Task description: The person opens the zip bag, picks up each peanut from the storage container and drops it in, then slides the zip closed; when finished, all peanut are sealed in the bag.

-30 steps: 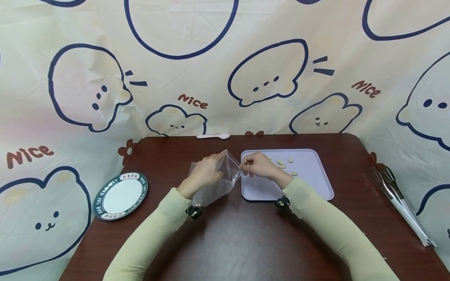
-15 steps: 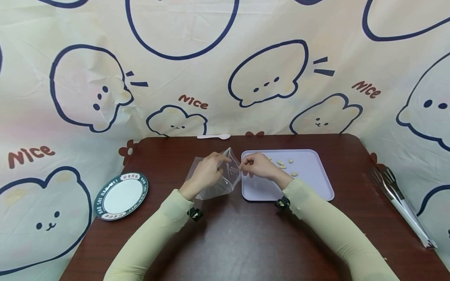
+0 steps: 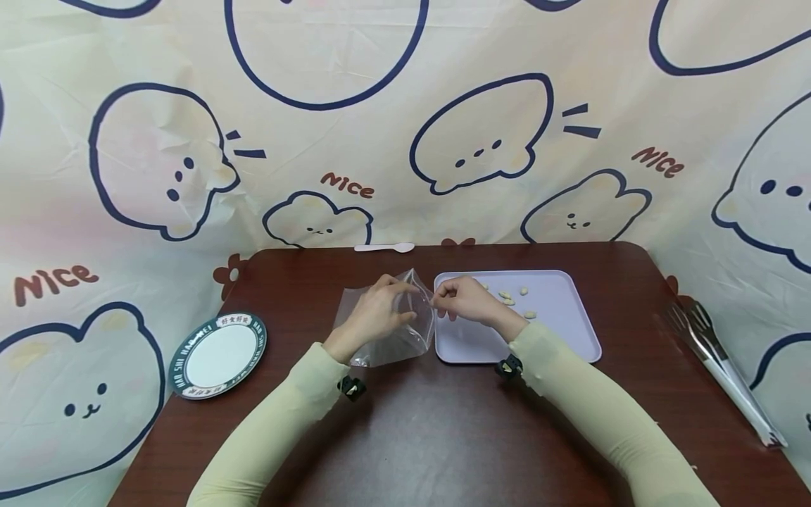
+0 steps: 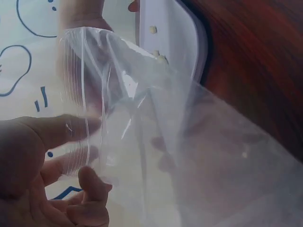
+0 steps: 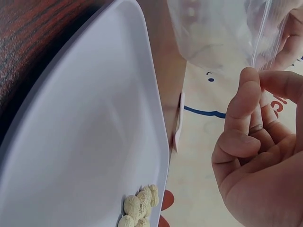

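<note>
A clear zip-lock bag [image 3: 395,345] is held up left of the tray, its mouth edge with the zip strip toward my hands. My right hand [image 3: 467,299] pinches a corner of that edge between thumb and forefinger, as the right wrist view shows at the bag [image 5: 218,33]. At the mouth, my left hand [image 3: 374,313] has thumb and forefinger spread apart against the plastic; in the left wrist view two fingertips show through the zip strip [image 4: 85,94]. Several peanuts [image 3: 507,299] in their shells lie on the lilac tray [image 3: 469,345], partly beneath my right hand.
A green-rimmed plate [image 3: 180,370] sits at the table's left edge. A white plastic spoon [image 3: 385,247] lies along the back edge. Tongs with fork-like ends [image 3: 728,377] lie at the right edge. A patterned cloth [image 3: 405,141] hangs behind the table.
My left hand's thumb and forefinger have spread apart at the bag's mouth, and the bag has shifted slightly. My right hand stays at the corner. The peanuts have not moved.
</note>
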The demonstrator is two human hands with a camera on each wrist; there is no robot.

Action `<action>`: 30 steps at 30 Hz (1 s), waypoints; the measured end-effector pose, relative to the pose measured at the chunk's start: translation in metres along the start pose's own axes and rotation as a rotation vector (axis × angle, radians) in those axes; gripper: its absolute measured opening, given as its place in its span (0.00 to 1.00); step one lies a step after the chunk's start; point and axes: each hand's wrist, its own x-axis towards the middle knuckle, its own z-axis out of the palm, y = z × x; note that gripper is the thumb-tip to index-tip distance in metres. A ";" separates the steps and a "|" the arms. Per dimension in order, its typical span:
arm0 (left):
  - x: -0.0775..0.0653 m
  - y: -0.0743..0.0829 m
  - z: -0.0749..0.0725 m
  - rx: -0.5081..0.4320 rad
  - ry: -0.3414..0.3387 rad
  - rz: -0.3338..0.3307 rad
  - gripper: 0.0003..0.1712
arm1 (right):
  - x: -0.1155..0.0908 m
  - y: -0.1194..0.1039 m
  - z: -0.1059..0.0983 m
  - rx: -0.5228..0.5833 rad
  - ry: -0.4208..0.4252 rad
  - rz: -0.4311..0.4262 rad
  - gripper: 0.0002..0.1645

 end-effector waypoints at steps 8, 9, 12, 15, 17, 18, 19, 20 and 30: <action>0.001 0.004 0.007 -0.027 -0.001 -0.074 0.38 | 0.000 -0.004 0.000 -0.003 -0.016 -0.006 0.11; 0.001 0.005 0.007 -0.028 0.003 -0.074 0.38 | -0.001 -0.005 0.000 0.000 -0.017 -0.006 0.10; 0.001 0.005 0.008 -0.033 0.013 -0.068 0.37 | -0.001 -0.006 0.001 0.014 -0.021 -0.009 0.10; 0.000 0.004 0.009 -0.027 0.014 -0.065 0.34 | 0.000 -0.004 0.001 0.017 -0.014 -0.011 0.10; -0.001 0.004 0.009 -0.022 0.009 -0.067 0.33 | 0.000 -0.003 0.001 0.013 -0.006 -0.007 0.10; -0.001 0.004 0.008 -0.016 0.002 -0.072 0.33 | 0.000 -0.003 0.001 0.008 -0.003 -0.001 0.10; -0.002 0.004 0.008 -0.008 -0.004 -0.077 0.33 | 0.000 -0.002 0.000 0.004 0.001 0.004 0.10; -0.002 0.004 0.007 0.001 -0.011 -0.081 0.34 | 0.000 -0.002 0.000 -0.002 0.004 0.011 0.10; -0.004 0.005 0.001 0.109 -0.045 -0.082 0.35 | 0.000 0.001 0.000 -0.015 0.010 0.001 0.10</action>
